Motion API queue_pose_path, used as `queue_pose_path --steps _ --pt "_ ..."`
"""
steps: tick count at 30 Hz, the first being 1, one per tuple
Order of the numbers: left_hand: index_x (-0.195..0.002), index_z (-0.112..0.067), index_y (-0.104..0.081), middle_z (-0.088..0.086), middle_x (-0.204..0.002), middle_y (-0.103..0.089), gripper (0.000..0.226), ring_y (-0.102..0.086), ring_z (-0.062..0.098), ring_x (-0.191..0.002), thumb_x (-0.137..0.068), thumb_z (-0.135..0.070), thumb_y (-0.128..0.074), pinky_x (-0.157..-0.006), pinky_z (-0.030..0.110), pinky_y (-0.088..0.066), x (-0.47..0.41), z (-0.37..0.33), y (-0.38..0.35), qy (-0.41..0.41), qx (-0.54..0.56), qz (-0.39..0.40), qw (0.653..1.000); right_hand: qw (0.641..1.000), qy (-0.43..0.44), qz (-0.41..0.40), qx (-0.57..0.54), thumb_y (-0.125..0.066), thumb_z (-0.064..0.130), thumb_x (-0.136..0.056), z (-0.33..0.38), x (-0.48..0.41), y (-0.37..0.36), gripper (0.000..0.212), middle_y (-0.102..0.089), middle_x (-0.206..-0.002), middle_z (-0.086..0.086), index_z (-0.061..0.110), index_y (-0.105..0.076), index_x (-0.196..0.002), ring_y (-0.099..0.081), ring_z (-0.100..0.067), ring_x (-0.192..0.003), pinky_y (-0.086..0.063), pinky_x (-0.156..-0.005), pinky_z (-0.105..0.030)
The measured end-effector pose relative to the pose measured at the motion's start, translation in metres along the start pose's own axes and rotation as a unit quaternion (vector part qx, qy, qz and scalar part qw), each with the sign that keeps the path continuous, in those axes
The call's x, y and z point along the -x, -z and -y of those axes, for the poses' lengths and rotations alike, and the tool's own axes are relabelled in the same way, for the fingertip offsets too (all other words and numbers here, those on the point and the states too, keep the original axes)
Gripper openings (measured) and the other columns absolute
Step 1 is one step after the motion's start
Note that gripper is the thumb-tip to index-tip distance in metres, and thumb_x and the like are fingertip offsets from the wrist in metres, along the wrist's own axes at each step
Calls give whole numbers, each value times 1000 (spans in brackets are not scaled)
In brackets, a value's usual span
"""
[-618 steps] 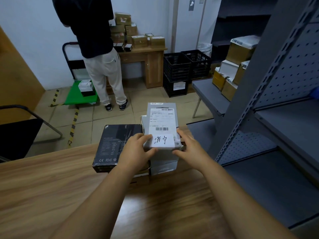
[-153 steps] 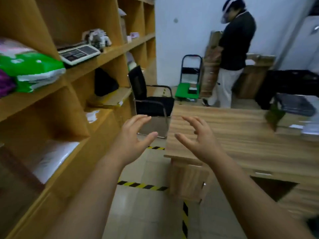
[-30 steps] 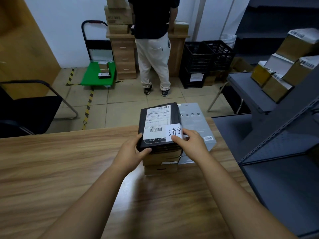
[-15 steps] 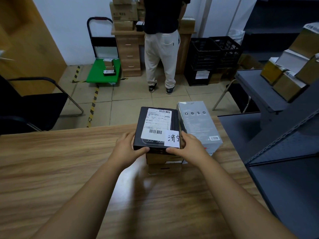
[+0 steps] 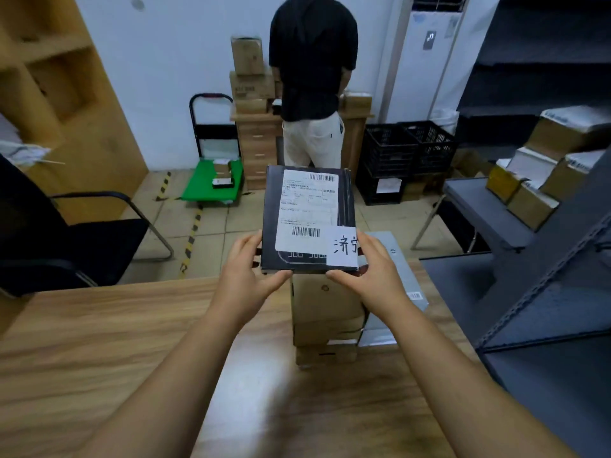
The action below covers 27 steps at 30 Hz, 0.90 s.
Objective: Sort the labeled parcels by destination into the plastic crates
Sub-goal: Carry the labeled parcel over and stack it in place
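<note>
A flat black parcel (image 5: 305,206) with a white shipping label and a handwritten white tag is lifted above the stack, tilted up toward me. My left hand (image 5: 246,276) grips its near left corner, and my right hand (image 5: 372,272) grips its near right corner by the tag. Below it a stack of brown cardboard boxes (image 5: 325,315) stands on the wooden table (image 5: 99,352), with a grey box (image 5: 396,276) beside them on the right. Two black plastic crates (image 5: 406,150) stand on the floor against the far wall.
A person in a black shirt (image 5: 314,77) stands at a wooden desk with boxes, back turned. A green hand trolley (image 5: 213,180) is on the floor to the left. A black chair (image 5: 66,233) sits left of the table. Grey metal shelving (image 5: 545,259) with parcels fills the right.
Both hands have raised the black parcel off the stack and tilted its label up. The brown boxes beneath are now uncovered.
</note>
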State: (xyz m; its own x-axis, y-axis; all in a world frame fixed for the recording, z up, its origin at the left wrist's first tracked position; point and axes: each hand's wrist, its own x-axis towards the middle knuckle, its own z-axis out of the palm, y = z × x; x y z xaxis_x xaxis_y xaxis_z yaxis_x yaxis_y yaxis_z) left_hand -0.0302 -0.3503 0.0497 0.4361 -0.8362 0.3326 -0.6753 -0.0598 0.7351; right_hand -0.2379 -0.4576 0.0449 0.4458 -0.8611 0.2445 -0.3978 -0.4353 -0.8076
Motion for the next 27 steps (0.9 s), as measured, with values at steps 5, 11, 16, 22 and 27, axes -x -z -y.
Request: queue_pose_path --steps 5,11,16,22,27 --pt "-144 -26 -43 -13 -133 -45 83 -52 6 -112 -72 -33 -85 -100 36 -50 -16 -32 45 -67 14 -57 996 995 87 -49 -12 -85 28 -77 57 -12 27 91 -29 -127 39 52 -23 -137 -36 23 -108 -29 -84 6" --pt "-148 -21 -39 -5 -142 -42 87 -43 12 -130 -74 -34 -83 -111 41 -41 -19 -53 75 -119 17 -104 987 986 146 -75 -10 -86 22 -76 97 -13 43 91 -34 -135 20 42 -29 -143 -32 26 -117 -24 -91 6" --pt "-149 -21 -37 -14 -137 -35 87 -32 -14 -117 -76 -28 -83 -100 -2 -23 -13 -58 85 -144 13 -99 985 985 147 -95 -6 -86 22 -76 106 0 40 93 -30 -135 29 37 -29 -148 -25 32 -116 -22 -91 8" --pt "-150 -18 -36 -11 -138 -37 90 -32 -17 -115 -74 -29 -83 -96 -3 -24 -7 -55 83 -162 29 -86 983 986 113 -117 29 -85 33 -77 105 16 35 98 -29 -143 21 32 -26 -155 -30 19 -123 -20 -95 8" --pt "-147 -14 -39 -8 -135 -39 88 -32 -20 -118 -73 -20 -85 -98 -5 -22 -7 -52 78 -184 41 -92 978 986 99 -129 45 -85 29 -76 106 21 36 98 -29 -144 22 34 -26 -154 -34 4 -129 -25 -96 2"
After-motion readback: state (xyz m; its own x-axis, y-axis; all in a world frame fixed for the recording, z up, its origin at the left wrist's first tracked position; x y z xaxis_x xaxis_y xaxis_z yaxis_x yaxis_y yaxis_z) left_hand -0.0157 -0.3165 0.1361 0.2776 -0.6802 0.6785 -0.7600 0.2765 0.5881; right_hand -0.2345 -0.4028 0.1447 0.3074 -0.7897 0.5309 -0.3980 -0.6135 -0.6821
